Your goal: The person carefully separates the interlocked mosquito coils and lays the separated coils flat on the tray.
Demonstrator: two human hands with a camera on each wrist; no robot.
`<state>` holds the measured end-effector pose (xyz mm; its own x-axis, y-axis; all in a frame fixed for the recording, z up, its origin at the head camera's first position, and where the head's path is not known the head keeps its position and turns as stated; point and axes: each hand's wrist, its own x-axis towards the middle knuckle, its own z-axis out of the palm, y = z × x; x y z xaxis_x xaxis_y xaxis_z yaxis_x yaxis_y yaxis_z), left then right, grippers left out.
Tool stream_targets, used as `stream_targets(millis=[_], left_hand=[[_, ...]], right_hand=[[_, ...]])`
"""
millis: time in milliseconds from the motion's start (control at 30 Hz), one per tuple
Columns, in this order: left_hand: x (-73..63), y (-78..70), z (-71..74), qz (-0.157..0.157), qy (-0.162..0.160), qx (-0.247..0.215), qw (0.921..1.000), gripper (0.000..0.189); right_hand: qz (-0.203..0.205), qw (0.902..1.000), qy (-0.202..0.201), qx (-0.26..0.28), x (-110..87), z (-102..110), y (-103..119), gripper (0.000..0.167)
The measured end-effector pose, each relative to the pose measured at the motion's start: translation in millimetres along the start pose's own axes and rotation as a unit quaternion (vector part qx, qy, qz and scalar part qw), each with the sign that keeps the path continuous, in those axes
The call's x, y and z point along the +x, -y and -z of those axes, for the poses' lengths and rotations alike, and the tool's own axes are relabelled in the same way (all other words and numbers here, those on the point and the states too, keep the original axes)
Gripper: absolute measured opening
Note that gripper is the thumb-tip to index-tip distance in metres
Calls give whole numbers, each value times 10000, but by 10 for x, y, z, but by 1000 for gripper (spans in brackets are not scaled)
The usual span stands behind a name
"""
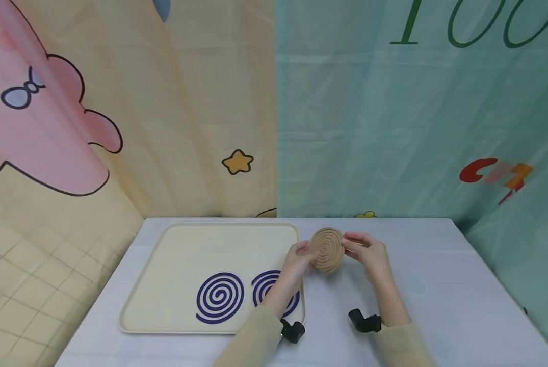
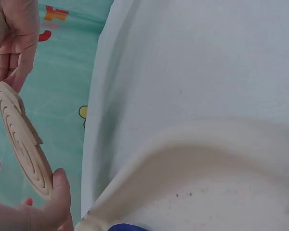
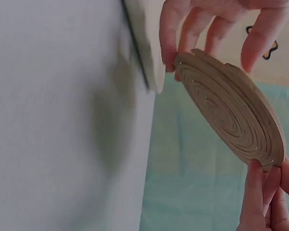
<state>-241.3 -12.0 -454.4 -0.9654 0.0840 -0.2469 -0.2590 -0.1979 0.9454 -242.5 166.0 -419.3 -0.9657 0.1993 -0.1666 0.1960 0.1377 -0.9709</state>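
Observation:
A tan mosquito coil [image 1: 327, 250], round and flat with spiral grooves, is held up above the white table, just right of the tray. My left hand [image 1: 297, 261] holds its left edge between thumb and fingers. On the opposite edge, my right hand [image 1: 367, 252] pinches it with the fingertips. Seen from the side in the right wrist view, the coil [image 3: 226, 110] is tilted and has stepped layers along its rim. Two dark blue spiral coils lie on the cream tray [image 1: 173, 265]: the left coil [image 1: 220, 298] shows whole, while my left forearm partly covers the right coil [image 1: 265, 279].
The white table [image 1: 439, 285] stretches to the right of the tray and behind it. A printed curtain [image 1: 200, 102] hangs along the table's back edge. Black wrist cameras are strapped on the left wrist [image 1: 293, 331] and the right wrist [image 1: 364, 321].

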Motion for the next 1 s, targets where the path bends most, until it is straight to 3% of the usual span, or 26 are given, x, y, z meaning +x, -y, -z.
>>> stream_targets(millis=[100, 267, 400, 600, 767, 1000], left_hand=[[-76, -21, 32, 26, -228, -370, 9991, 59], [-187, -71, 94, 23, -588, -785, 9952, 59], [-295, -123, 132, -169, -626, -1112, 9917, 60], [-470, -166, 195, -503, -440, -1387, 9881, 58], [-601, -175, 257, -596, -514, -1469, 9860, 57], [-755, -206, 356, -1057, -780, -819, 9879, 51]], right_hand=[[52, 9997, 68, 246, -124, -62, 53, 41], [4, 9932, 291, 1125, -303, -147, 101, 41], [-105, 9871, 501, 1517, -420, -217, 106, 43], [-56, 9852, 677, 1571, -558, -319, 115, 37], [103, 9881, 726, 1350, -625, -400, 127, 30], [479, 9917, 875, 807, -711, -469, 158, 30]])
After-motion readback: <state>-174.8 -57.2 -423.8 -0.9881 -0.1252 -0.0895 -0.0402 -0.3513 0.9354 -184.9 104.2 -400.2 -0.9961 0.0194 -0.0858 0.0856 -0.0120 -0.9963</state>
